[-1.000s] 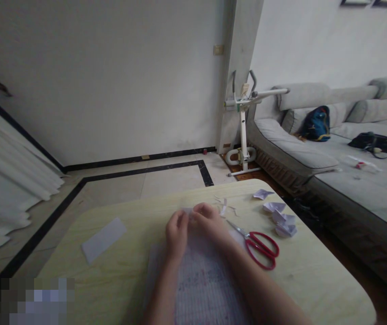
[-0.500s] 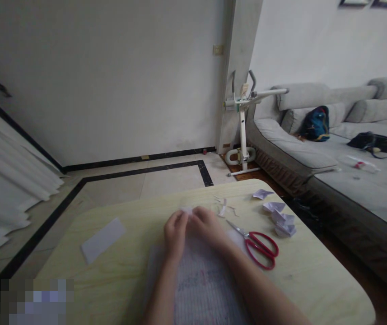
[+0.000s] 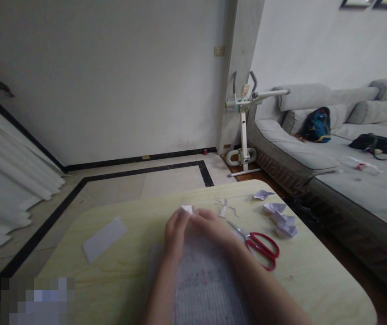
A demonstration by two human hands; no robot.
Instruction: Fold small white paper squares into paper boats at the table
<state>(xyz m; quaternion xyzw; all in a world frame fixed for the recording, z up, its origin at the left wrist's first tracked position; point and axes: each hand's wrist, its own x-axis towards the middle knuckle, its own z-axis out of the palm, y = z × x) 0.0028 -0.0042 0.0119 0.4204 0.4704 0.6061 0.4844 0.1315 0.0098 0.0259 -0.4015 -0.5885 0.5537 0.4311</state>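
Between my two hands is a small folded piece of white paper (image 3: 187, 209), its top edge showing above the fingers. My left hand (image 3: 175, 228) is closed on its left side. From the right, my right hand (image 3: 210, 225) pinches the same paper. Most of the piece is hidden by the fingers. Under my wrists lies a lined sheet with writing (image 3: 207, 284). Just right of my right hand rest scissors with red handles (image 3: 263, 248), their blades pointing to the far left.
Several folded paper pieces (image 3: 283, 220) sit along the table's right side. Paper scraps (image 3: 223, 207) lie beyond my right hand. A white paper rectangle (image 3: 104, 238) is on the left of the wooden table (image 3: 322, 275). A grey sofa (image 3: 295, 144) stands to the right.
More of the folded paper's white top shows above my fingers now. My right hand has shifted slightly; both hands keep hold of the paper.
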